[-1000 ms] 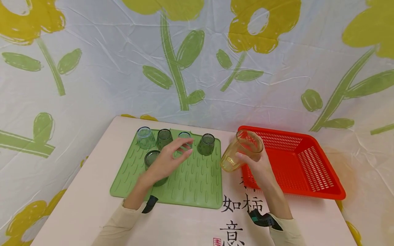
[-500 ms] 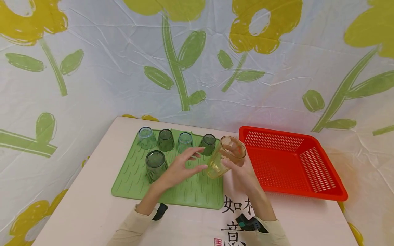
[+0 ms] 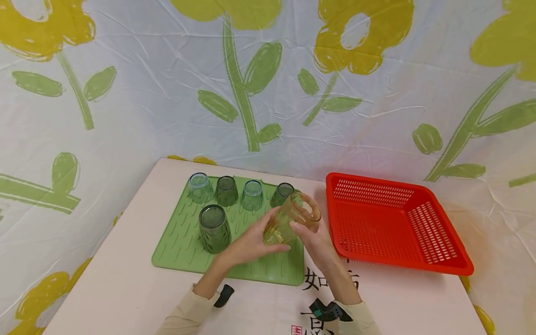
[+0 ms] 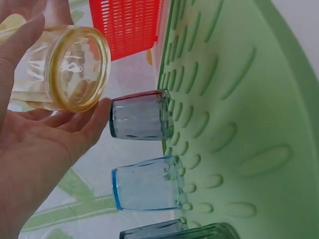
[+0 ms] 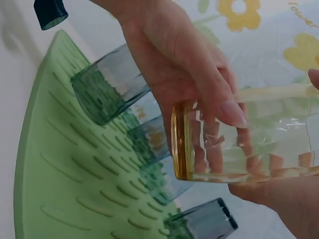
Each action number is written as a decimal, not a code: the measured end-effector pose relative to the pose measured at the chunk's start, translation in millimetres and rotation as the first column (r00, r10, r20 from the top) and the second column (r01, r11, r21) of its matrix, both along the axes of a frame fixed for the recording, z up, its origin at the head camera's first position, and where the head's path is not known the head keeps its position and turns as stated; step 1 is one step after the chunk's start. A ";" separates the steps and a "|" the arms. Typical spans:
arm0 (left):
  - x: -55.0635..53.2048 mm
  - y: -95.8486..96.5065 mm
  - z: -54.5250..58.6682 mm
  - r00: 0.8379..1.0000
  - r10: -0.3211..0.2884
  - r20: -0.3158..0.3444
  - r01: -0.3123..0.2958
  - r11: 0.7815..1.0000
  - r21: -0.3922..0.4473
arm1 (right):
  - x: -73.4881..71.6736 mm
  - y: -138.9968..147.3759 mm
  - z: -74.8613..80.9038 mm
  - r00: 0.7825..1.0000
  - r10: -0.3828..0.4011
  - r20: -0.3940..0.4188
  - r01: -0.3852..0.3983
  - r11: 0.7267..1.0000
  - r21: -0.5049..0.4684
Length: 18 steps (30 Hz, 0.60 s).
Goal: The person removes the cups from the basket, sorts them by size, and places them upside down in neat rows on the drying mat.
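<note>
A clear yellow drinking glass [image 3: 289, 221] is held tilted above the right part of a green drying mat [image 3: 177, 253]. My right hand [image 3: 319, 241] grips it near its rim. My left hand [image 3: 250, 245] has thumb and fingers around the base end, as the glass [image 5: 209, 142] also shows in the right wrist view. A tall dark green-grey glass [image 3: 215, 230] stands upside down on the mat, left of my left hand. Behind it is a row of shorter upturned glasses: a bluish one [image 3: 201, 188], a dark one [image 3: 227, 191], a light-blue one [image 3: 252, 196] and another dark one [image 3: 280, 193], partly hidden.
A red perforated plastic basket [image 3: 385, 228] stands right of the mat on the pale tabletop [image 3: 121, 260]. Black characters [image 3: 315, 279] mark the table's front part. A flower-patterned cloth [image 3: 167, 93] hangs behind and at the sides.
My right hand has carried the yellow glass left, from the basket's edge to over the mat. My left hand has moved right and closed around its base end.
</note>
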<state>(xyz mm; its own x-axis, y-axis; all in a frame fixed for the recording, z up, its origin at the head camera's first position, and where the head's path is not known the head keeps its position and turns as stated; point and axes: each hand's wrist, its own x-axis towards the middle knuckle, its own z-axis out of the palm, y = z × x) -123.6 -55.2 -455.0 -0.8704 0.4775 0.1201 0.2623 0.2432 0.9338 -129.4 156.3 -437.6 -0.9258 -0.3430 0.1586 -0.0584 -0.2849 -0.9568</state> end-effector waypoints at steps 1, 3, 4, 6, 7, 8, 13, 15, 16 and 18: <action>0.9 -0.9 -0.5 1.000 0.002 0.001 -0.002 1.000 -0.004 | 0.2 -0.3 -0.5 1.000 0.005 0.005 -0.005 1.000 -0.014; 2.8 -3.2 -1.1 1.000 0.015 -0.002 -0.015 1.000 -0.023 | 0.4 0.1 -1.4 1.000 -0.006 0.012 0.006 0.999 -0.033; 4.4 -4.4 -0.6 1.000 0.027 0.000 -0.027 0.999 -0.036 | 0.9 1.3 -1.3 1.000 -0.018 0.014 0.019 0.999 -0.042; 7.4 -7.0 1.8 0.999 0.052 0.008 -0.051 0.998 -0.047 | 1.8 4.6 -1.0 0.999 -0.041 0.022 0.042 0.997 -0.060; 8.9 -8.6 3.9 0.998 0.064 0.013 -0.064 0.997 -0.050 | 2.1 6.5 -0.7 0.998 -0.050 0.023 0.052 0.997 -0.066; 10.3 -10.2 6.0 0.997 0.075 0.013 -0.074 0.996 -0.051 | 2.1 8.4 -0.4 0.998 -0.054 0.019 0.055 0.996 -0.064; 14.6 -17.5 19.3 0.994 0.104 -0.017 -0.104 0.993 -0.053 | 0.3 18.7 1.8 0.999 -0.042 -0.024 0.042 0.999 0.012; 15.2 -20.4 23.8 0.993 0.114 -0.033 -0.116 0.992 -0.053 | -1.0 23.1 2.7 0.998 -0.043 -0.042 0.046 0.996 0.070; 15.3 -21.9 25.5 0.992 0.119 -0.039 -0.121 0.991 -0.050 | -1.5 25.4 3.0 0.998 -0.041 -0.045 0.046 0.994 0.099; 15.2 -25.0 29.4 0.990 0.132 -0.054 -0.135 0.990 -0.046 | -2.5 29.6 3.7 0.998 -0.020 -0.053 0.028 0.986 0.161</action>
